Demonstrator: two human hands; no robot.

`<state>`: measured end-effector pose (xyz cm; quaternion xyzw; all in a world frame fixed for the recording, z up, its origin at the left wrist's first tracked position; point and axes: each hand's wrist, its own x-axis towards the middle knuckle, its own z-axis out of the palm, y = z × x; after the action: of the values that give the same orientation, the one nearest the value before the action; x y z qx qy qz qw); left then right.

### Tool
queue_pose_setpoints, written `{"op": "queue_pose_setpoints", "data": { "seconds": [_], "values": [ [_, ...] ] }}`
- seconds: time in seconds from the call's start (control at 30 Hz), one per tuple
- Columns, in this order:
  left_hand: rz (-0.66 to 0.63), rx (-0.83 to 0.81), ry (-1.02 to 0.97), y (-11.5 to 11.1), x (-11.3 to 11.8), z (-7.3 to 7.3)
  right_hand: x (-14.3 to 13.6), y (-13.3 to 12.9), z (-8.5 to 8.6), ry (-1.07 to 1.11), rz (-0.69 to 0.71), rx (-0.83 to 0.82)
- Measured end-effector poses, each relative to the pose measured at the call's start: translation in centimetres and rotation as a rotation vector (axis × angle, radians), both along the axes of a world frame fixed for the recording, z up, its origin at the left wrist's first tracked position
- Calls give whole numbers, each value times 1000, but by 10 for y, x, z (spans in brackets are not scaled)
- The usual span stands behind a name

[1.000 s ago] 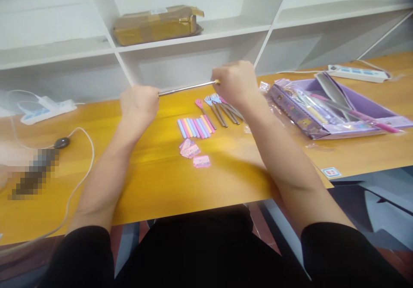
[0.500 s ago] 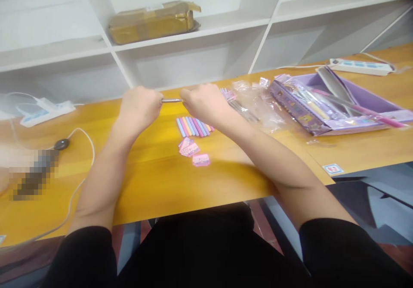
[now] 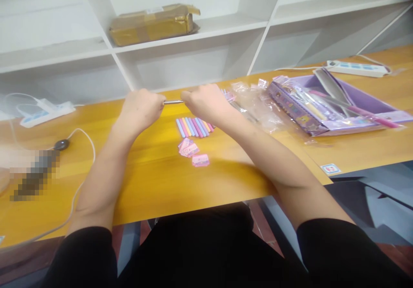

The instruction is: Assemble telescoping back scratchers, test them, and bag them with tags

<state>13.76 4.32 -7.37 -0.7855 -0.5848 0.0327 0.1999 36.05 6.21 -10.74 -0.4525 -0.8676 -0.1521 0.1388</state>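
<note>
A thin silvery rod (image 3: 173, 102) stretches level between my two hands above the back of the table. My left hand (image 3: 143, 109) is closed on its left end, and my right hand (image 3: 203, 103) is closed on its right end. Just below my right hand lies a row of pastel sticks (image 3: 193, 127) in blue, pink, purple and orange. Nearer the front are a fanned bunch of small pink cards (image 3: 188, 148) and another pink card (image 3: 200, 160), both flat on the table (image 3: 155, 184).
Clear plastic wrappers (image 3: 264, 107) and an open purple box (image 3: 364, 94) holding packaged items and a pink stick lie on the right. Power strips (image 3: 48, 113) and a white cable are at the left. A taped parcel (image 3: 153, 25) sits on the white shelf.
My left hand has shifted very slightly right and down. The rod still spans both hands, and the view has turned a little. Nothing on the table has been moved.
</note>
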Motion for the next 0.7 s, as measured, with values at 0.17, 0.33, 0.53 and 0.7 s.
{"op": "queue_pose_setpoints", "data": {
  "seconds": [0.17, 0.33, 0.53, 0.7],
  "values": [
    [0, -5, -26, 1, -1, -1, 1, -2, 1, 16, -3, -6],
    [15, -16, -15, 1, -1, 0, 0, -5, 4, 38, -11, -19],
    [15, -2, -9, 0, 2, 1, 0, 0, 2, -12, -45, 15],
    [7, 5, -34, -2, 3, 0, 3, 2, 1, -14, -38, 30]
  ]
}}
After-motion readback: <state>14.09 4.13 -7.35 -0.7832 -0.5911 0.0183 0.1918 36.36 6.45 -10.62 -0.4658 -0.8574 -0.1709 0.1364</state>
